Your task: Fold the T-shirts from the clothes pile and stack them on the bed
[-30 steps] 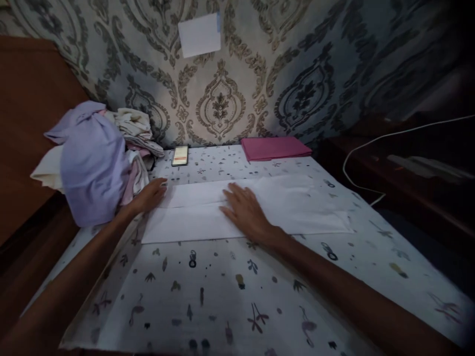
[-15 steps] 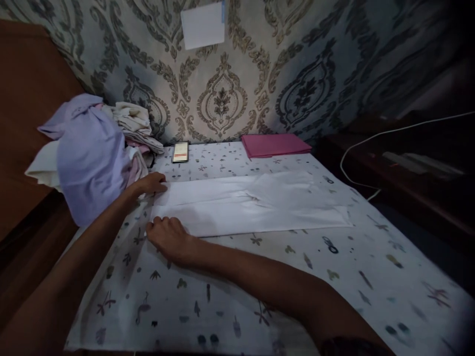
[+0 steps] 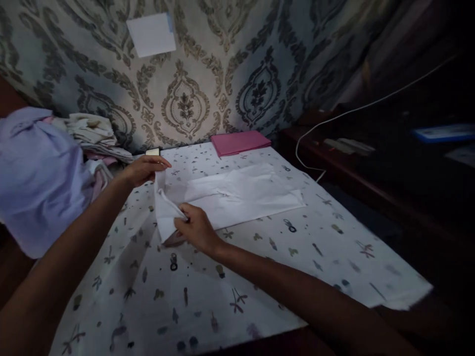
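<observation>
A long white garment (image 3: 252, 195), perhaps trousers, lies flat across a patterned cloth (image 3: 208, 277), its left end lifted and bent upward. My left hand (image 3: 146, 168) grips the far corner of that raised end, fingers closed over the edge. The near corner is pinched between the thumb and fingers of my right hand (image 3: 196, 226). Between the two hands the white fabric hangs in a loose fold. Wrinkles gather around the middle of the garment.
Crumpled laundry with a lavender cloth (image 3: 40, 168) is heaped at the left. A folded pink cloth (image 3: 241, 143) lies by the patterned wall. Partly hidden behind my left hand is a phone (image 3: 152, 152). A white cable (image 3: 356, 106) runs over dark furniture at the right.
Both hands have lifted the garment's left end off the surface and bent it up toward the right. The view has turned to the right.
</observation>
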`<state>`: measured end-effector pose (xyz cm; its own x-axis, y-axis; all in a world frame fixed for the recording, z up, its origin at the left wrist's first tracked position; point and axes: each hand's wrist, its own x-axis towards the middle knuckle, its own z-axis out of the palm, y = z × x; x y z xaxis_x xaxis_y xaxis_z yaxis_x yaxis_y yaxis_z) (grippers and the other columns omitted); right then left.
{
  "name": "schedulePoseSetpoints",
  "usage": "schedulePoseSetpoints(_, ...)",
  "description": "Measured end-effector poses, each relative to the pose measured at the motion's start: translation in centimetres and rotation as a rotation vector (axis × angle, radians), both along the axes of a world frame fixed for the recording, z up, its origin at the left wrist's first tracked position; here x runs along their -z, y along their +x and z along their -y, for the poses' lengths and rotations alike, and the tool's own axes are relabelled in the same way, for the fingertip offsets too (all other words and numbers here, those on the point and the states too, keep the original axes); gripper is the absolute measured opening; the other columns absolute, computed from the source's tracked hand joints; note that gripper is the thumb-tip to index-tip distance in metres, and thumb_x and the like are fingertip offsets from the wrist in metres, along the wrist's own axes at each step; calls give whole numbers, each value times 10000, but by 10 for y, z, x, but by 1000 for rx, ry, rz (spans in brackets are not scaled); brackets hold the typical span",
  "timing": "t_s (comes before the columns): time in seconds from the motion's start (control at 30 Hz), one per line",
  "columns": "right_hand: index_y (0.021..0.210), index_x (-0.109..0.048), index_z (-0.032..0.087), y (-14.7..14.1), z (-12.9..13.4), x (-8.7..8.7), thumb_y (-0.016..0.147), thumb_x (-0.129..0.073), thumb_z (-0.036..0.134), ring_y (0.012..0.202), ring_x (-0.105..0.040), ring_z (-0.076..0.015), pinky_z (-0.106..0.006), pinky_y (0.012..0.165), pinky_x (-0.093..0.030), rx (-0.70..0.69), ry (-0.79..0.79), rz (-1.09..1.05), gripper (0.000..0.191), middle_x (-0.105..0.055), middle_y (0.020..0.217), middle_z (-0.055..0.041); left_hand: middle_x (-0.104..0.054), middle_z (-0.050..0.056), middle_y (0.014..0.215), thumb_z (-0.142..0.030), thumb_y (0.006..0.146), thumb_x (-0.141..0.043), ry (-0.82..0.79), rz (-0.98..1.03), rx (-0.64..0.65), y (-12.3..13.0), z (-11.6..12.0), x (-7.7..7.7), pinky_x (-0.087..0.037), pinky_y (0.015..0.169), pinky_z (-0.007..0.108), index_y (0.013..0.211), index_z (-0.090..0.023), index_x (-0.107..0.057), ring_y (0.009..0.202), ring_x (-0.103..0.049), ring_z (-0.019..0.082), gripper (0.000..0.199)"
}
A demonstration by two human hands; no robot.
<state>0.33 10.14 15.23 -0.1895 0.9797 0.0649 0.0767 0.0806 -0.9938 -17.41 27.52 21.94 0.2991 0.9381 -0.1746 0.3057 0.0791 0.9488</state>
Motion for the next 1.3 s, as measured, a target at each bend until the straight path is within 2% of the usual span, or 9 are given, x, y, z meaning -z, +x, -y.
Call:
schedulePoseSetpoints(0.17,767,-582,180,68,12,14,808,-569,213,568,-592,-112,-238,556,-543,99,-256,-287,54,-591,673,33,-693,36,676,-162,587,-849,-140,39,-2,96,-6,27,-569,536,217,710,-119,-694,527,-660,134,203)
schedulePoseSetpoints(0.33,916,-620,167,103,19,14,833,-525,109,620,-710,-145,-221,532,-565,98,-525,-338,139,-705,738,-20,-682,86,579,-182,634,-858,-217,-18,20,138,-7,62,-611,598,284,674,-93,-666,553,-698,198,216)
schedulePoseSetpoints(0.43,1002,-637,158,107,19,11,860,-497,79,644,-728,-140,-207,542,-574,70,-529,-370,215,-733,776,-43,-697,118,593,-193,680,-832,-221,-26,2,140,-10,66,-622,635,316,691,-76,-670,563,-706,212,200)
schedulePoseSetpoints(0.67,1259,-584,136,112,14,4,888,-409,28,531,-690,-126,-183,478,-531,56,-579,-299,425,-669,628,4,-696,101,617,-164,726,-780,-191,9,-81,137,-10,68,-626,738,331,684,-92,-647,605,-720,203,157)
schedulePoseSetpoints(0.8,1464,-441,194,117,12,-3,887,-371,21,534,-698,-132,-179,465,-502,-25,-626,-261,606,-676,641,10,-693,87,636,-169,734,-756,-161,37,-112,137,-5,72,-616,755,326,707,-111,-631,660,-729,206,140)
schedulePoseSetpoints(0.93,1592,-226,228,124,13,-8,892,-354,37,487,-678,-145,-191,456,-485,-26,-672,-137,737,-654,576,27,-720,69,732,-150,758,-687,-90,77,-115,134,8,72,-598,835,350,882,-123,-634,782,-734,196,138)
schedulePoseSetpoints(1.03,1619,-161,218,130,15,-9,893,-377,36,459,-651,-148,-193,444,-466,-10,-663,-25,779,-656,547,31,-740,57,902,-177,796,-626,105,-9,-57,125,30,76,-559,945,382,980,-157,-641,964,-709,202,186)
schedulePoseSetpoints(1.2,1553,-326,149,135,10,-13,970,-417,139,388,-562,-126,-169,381,-363,0,-647,23,591,-638,509,23,-579,158,1432,-334,945,-482,697,-419,216,109,81,97,-411,1149,487,1291,-157,-585,1333,-532,283,402)
schedulePoseSetpoints(1.3,1195,-609,100,131,-2,-18,992,-450,202,347,-436,-76,-152,341,-252,76,-650,-93,277,-589,487,22,-478,177,1533,-364,996,-413,821,-513,242,104,101,109,-362,1196,498,1398,-147,-500,1431,-438,282,465)
